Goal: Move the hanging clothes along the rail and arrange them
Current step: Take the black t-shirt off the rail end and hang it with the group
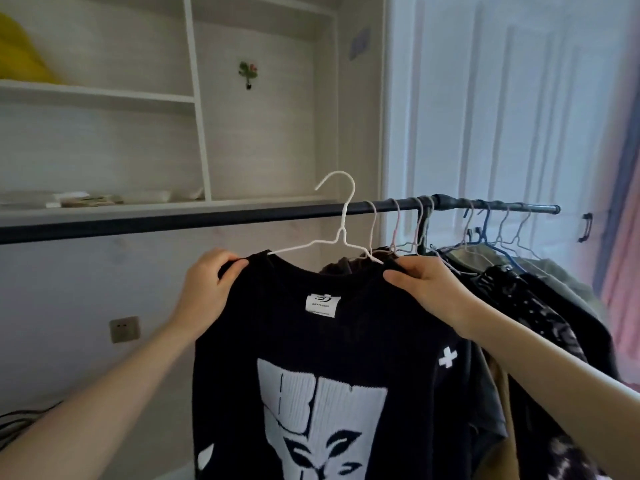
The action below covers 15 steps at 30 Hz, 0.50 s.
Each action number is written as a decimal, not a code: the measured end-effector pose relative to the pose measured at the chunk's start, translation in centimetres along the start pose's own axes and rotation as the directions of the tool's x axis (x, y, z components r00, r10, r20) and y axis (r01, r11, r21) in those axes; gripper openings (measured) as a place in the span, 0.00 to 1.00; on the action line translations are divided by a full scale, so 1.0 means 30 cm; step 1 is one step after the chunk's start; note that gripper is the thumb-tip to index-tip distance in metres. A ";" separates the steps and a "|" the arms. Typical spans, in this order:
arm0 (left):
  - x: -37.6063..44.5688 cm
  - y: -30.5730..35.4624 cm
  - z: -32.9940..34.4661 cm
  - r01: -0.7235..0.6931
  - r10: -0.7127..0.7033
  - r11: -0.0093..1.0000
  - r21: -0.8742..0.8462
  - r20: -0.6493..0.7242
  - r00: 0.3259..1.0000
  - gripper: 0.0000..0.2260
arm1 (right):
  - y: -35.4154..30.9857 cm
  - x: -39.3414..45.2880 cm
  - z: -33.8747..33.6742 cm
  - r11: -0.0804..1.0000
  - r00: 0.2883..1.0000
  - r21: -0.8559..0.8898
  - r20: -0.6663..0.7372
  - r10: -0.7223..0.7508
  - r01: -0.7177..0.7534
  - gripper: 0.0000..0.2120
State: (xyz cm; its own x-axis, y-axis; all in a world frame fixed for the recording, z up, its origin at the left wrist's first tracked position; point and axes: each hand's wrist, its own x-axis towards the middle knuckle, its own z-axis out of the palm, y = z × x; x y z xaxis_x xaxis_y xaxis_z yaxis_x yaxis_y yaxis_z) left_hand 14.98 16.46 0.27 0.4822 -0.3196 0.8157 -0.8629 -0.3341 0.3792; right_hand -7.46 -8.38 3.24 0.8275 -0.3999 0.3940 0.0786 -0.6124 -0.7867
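Head view: both hands hold up a black T-shirt [322,368] on a white wire hanger [341,233], whose hook is off the dark rail [173,221] and sits in front of it. Her left hand [207,289] pinches the left shoulder; her right hand [426,289] grips the right shoulder. Other hanging clothes [512,292] crowd the rail's right end. Shelves [194,98] stand behind.

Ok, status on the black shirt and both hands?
Left hand and right hand grip black T-shirt shoulders. White hanger hook off the rail. Other clothes bunched right.
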 end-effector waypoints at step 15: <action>0.221 -0.106 0.386 0.050 -0.039 0.997 -0.056 0.195 0.980 0.07 | 0.089 0.120 -0.021 0.968 0.970 -0.119 -0.128 0.205 -0.220 0.07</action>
State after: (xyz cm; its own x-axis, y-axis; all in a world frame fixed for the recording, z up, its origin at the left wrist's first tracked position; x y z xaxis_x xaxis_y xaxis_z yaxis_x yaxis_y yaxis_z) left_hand 22.67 5.13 -0.59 0.5354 -0.4731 0.6997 -0.8446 -0.2993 0.4439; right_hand -4.62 -11.89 2.87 0.7481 -0.6007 0.2821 -0.1719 -0.5860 -0.7919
